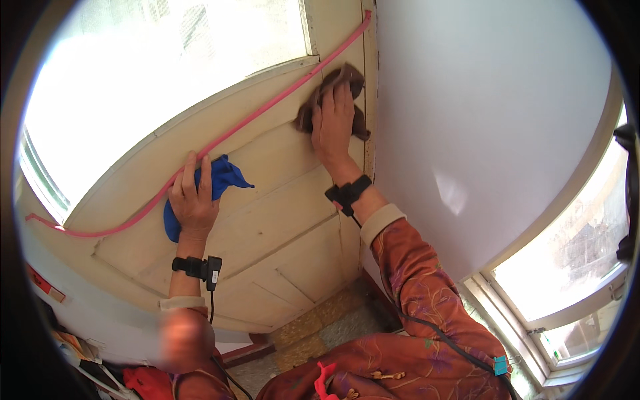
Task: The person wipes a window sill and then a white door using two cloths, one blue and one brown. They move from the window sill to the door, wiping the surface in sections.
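Note:
My right hand [334, 122] presses a dark brown cloth [352, 77] flat against the cream wooden door [280, 215], close to its right edge. The cloth looks slightly blurred and spreads out past my fingers. Further left and lower, my left hand [194, 200] lies over a blue cloth [227, 175] on the same door. Its fingertips reach a pink cord [272, 105] that runs slantwise across the door below the glass pane. Part of the blue cloth is hidden under my palm.
A bright window pane [165, 75] fills the upper left. To the right stands a white wall [480, 110] with another window [565, 240] beyond it. Red cloth [147, 384] and other items crowd the lower left. Tiled floor [300, 340] shows below the door.

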Tool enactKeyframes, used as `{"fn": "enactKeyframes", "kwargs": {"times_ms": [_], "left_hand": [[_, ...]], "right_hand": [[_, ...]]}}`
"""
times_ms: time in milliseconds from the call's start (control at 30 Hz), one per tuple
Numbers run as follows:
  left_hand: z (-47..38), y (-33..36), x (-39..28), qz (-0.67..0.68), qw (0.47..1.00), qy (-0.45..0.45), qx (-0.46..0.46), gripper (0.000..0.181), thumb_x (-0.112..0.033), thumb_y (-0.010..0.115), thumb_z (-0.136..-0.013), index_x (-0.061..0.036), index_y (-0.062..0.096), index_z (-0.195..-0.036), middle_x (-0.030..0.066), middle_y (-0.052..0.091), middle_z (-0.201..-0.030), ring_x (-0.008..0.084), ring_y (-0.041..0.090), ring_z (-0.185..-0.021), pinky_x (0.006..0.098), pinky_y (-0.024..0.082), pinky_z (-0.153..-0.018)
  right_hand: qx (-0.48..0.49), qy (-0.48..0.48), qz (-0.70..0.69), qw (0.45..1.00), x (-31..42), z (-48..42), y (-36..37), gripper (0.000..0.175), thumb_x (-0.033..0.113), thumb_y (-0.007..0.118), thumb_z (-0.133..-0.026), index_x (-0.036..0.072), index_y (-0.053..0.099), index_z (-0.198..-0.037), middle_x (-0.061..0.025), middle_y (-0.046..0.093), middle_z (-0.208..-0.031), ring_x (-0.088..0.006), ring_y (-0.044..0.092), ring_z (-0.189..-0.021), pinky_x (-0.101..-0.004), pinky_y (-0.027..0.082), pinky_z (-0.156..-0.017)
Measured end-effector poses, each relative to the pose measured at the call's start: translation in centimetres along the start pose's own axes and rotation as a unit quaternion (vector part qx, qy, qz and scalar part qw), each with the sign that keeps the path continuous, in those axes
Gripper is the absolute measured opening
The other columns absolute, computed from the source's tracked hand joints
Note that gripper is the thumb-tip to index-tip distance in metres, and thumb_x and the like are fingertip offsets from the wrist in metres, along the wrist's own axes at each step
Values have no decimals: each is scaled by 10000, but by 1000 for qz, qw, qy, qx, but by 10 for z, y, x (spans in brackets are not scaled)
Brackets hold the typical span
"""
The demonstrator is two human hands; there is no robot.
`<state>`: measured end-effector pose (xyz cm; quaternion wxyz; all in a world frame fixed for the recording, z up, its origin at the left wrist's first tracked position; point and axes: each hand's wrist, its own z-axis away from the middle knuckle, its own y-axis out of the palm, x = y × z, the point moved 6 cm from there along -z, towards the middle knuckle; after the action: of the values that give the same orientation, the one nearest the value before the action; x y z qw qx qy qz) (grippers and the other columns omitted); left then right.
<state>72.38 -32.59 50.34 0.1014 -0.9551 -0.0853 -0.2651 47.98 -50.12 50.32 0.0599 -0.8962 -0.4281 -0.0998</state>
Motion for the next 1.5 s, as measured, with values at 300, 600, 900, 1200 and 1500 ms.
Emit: {"fn": "enactKeyframes", "kwargs": {"times_ms": [300,600,900,1200,1500], "left_hand": [[-2,0,2,-15,1000,-6,-13,538,31,653,-826,-87,644,-1350,74,597,-1402,230,537,-1100,343,445,-815],[-1,-2,3,-9,1000,-22,-20,515,22,645,-848,-52,631,-1358,59,583,-1412,217,530,-1104,347,461,-822],[16,0,8,11,999,-41,-22,535,-15,633,-879,-75,587,-1409,102,519,-1445,254,559,-1142,379,478,-857],[-28,-8,-34,91,995,-9,45,510,-63,628,-830,-48,626,-1341,143,578,-1362,288,585,-1149,394,485,-931],[-42,-19,15,-6,999,-37,-1,496,-9,642,-801,-41,654,-1296,108,644,-1198,273,595,-1009,398,497,-930]], "right_hand": [[-28,73,-55,995,-3,62,10,457,112,495,-1015,-116,447,-1407,-341,365,-1517,-525,318,-1417,-559,251,-1179],[-91,77,-42,992,55,4,27,481,83,474,-1020,-121,401,-1450,-344,341,-1543,-504,317,-1437,-544,254,-1180],[79,-230,-196,950,168,26,50,447,2,586,-883,-43,602,-1327,-236,549,-1402,-403,480,-1371,-541,347,-1166],[15,-135,-60,989,91,12,39,470,30,600,-882,-13,592,-1350,-272,571,-1327,-509,451,-1322,-573,319,-1165],[55,-159,-36,985,74,20,44,461,33,577,-916,1,588,-1376,-250,571,-1378,-482,431,-1363,-581,294,-1184]]}}
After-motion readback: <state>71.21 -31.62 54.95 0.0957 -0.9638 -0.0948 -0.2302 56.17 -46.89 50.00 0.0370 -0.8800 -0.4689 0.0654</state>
